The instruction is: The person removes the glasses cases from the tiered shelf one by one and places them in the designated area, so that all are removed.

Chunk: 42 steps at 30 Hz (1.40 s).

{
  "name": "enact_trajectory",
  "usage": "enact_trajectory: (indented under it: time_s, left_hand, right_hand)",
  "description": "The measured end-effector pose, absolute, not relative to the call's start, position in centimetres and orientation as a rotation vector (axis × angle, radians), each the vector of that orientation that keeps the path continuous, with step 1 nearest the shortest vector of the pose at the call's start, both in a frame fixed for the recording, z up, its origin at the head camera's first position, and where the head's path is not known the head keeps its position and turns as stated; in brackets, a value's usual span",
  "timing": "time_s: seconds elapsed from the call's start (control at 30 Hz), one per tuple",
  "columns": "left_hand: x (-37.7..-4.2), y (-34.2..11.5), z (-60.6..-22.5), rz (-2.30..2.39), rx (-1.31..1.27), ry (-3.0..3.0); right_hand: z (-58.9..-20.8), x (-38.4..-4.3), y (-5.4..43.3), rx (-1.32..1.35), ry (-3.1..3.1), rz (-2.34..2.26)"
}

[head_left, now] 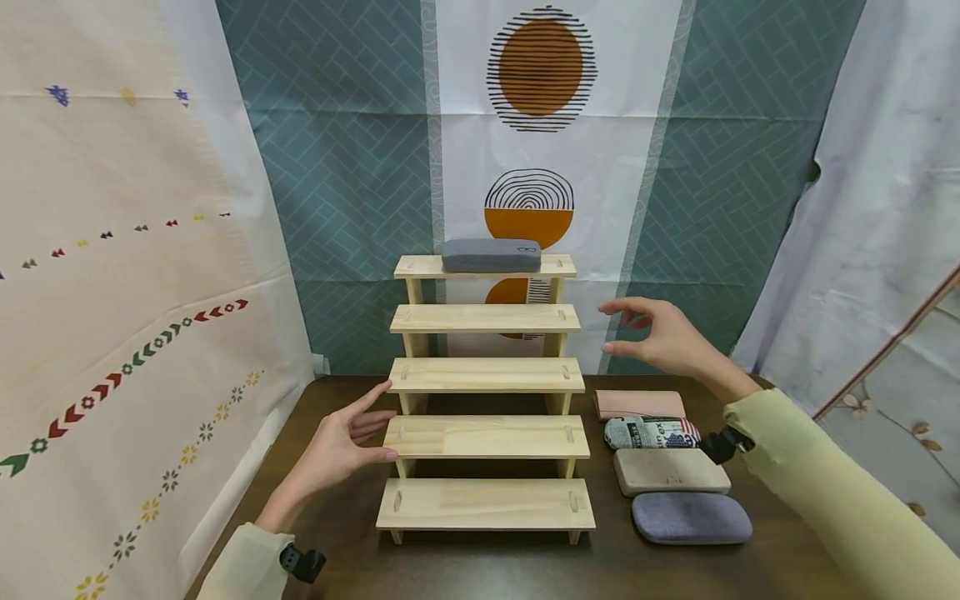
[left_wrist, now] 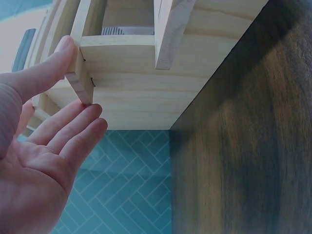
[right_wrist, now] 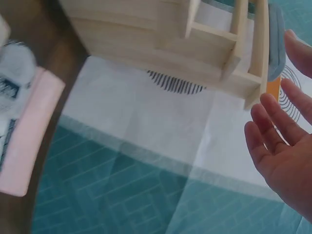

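Note:
A pale wooden stepped rack [head_left: 487, 376] with several tiers stands upright on the dark table. My left hand [head_left: 339, 443] is at its left side, pinching the end of a lower tier with the thumb on the upper face and fingertips at the lower edge, as the left wrist view shows up close [left_wrist: 53, 141]. A blue-grey glasses case [head_left: 491, 257] with a small glasses print lies on the top tier. To the right of the rack, my right hand [head_left: 667, 337] hangs in the air, thumb and fingers apart, holding nothing.
On the table [head_left: 525, 571] right of the rack lie a pink case [head_left: 641, 403], a printed newspaper-pattern case [head_left: 651, 432], a cream case [head_left: 671, 471] and a purple-grey case [head_left: 692, 518] in a column. Patterned cloths hang behind and at both sides.

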<state>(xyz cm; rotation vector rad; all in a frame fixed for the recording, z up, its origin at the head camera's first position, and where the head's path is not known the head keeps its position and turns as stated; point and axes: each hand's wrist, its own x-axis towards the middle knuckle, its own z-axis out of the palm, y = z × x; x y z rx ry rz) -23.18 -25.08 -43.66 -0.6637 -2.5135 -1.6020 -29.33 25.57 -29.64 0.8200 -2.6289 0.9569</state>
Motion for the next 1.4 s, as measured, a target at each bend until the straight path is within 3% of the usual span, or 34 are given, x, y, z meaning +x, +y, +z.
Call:
enact_trajectory:
  time_s: [0.67,1.4]
  left_hand:
    - [-22.9,-24.9,-43.9,-1.605,-0.647,-2.519]
    - [-23.2,-25.3,-43.8,-1.58,-0.647,-2.53]
  right_hand:
    - [-25.6,-36.9,19.1,0.786,-2.634,1.142]
    - [-24.5,-41.2,15.3,0.697,-2.772,1.141]
